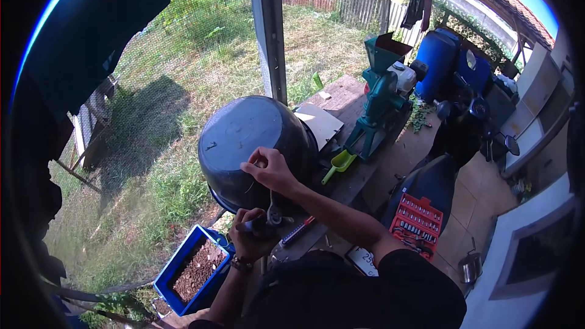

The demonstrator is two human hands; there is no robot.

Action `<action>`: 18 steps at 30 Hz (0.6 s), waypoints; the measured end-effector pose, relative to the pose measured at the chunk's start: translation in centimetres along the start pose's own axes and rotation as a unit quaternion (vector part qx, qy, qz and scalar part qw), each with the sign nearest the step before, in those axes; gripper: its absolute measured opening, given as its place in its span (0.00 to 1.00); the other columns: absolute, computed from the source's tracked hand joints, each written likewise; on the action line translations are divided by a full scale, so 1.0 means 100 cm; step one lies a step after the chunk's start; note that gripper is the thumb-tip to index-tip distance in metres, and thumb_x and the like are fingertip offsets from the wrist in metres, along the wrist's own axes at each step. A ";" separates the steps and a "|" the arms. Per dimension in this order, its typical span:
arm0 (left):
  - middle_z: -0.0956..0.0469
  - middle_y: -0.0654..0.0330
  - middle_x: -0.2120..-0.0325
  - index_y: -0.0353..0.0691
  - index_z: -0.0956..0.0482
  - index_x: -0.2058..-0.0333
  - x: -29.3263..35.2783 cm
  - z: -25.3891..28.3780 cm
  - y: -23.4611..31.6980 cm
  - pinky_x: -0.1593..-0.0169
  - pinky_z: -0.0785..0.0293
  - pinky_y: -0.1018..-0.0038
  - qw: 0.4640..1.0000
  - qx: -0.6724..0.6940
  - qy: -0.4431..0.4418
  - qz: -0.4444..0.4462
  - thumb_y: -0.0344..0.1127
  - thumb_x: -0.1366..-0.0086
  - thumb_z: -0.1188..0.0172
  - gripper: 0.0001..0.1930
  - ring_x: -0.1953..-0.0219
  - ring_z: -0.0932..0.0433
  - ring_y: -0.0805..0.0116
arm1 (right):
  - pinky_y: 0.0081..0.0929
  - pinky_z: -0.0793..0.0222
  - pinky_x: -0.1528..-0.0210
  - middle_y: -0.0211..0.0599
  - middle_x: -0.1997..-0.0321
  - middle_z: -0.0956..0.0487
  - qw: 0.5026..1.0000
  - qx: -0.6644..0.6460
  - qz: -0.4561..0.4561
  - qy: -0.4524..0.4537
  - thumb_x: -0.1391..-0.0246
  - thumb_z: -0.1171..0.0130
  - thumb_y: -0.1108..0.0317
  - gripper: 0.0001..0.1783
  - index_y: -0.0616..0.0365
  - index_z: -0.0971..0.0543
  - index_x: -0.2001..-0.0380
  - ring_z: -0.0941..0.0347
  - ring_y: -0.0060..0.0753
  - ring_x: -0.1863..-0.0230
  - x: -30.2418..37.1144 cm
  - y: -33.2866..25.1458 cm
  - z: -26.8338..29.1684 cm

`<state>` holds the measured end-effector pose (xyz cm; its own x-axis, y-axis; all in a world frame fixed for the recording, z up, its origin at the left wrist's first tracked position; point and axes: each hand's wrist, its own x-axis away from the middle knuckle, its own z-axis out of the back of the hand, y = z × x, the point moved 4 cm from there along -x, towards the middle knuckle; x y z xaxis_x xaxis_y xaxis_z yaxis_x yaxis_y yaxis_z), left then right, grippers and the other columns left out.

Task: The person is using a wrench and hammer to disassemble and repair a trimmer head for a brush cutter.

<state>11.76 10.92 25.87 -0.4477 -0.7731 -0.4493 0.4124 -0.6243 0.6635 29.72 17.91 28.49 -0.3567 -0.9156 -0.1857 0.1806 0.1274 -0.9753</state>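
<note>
My right hand is raised in front of the upturned black tub, its fingers curled closed around the upper end of a slim metal wrench. The wrench points down, and its rounded head meets a dark part in my left hand. Those left fingers are wrapped around the dark part, whose exact kind I cannot make out. Just right of the left hand, a red-and-black tool with a long toothed-looking edge lies on the wooden bench.
A green grinding machine with a hopper stands on the bench beside a lime scoop. An open red socket set rests on a motorcycle seat to the right. At lower left sits a blue crate of brown chunks.
</note>
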 end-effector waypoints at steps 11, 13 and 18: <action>0.23 0.59 0.59 0.39 0.26 0.51 0.000 -0.038 0.002 0.52 0.27 0.69 0.990 -0.003 -0.087 -0.108 0.52 0.38 0.34 0.25 0.56 0.23 0.68 | 0.43 0.32 0.58 0.44 0.68 0.23 0.939 0.166 0.162 -0.255 0.36 0.48 0.44 0.26 0.61 0.24 0.64 0.24 0.43 0.64 0.057 -0.118 -0.036; 0.24 0.60 0.59 0.39 0.26 0.52 -0.007 -0.044 0.001 0.53 0.27 0.70 0.992 0.006 -0.086 -0.091 0.51 0.38 0.34 0.24 0.56 0.23 0.70 | 0.44 0.34 0.55 0.42 0.64 0.22 0.917 0.213 0.232 -0.247 0.36 0.48 0.47 0.22 0.58 0.24 0.61 0.23 0.44 0.59 0.081 -0.121 -0.036; 0.25 0.66 0.63 0.41 0.26 0.58 -0.027 -0.063 -0.021 0.56 0.29 0.77 0.994 0.048 -0.094 0.021 0.42 0.39 0.34 0.16 0.60 0.24 0.79 | 0.36 0.34 0.57 0.35 0.64 0.19 0.914 0.209 0.307 -0.165 0.39 0.41 0.56 0.14 0.54 0.24 0.59 0.21 0.37 0.62 0.134 -0.089 -0.029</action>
<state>17.11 13.62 21.98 -0.5756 -0.7581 -0.3066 0.3608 -0.5719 0.7367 20.64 5.59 34.37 0.2132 -0.7942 -0.5691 0.6121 0.5626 -0.5557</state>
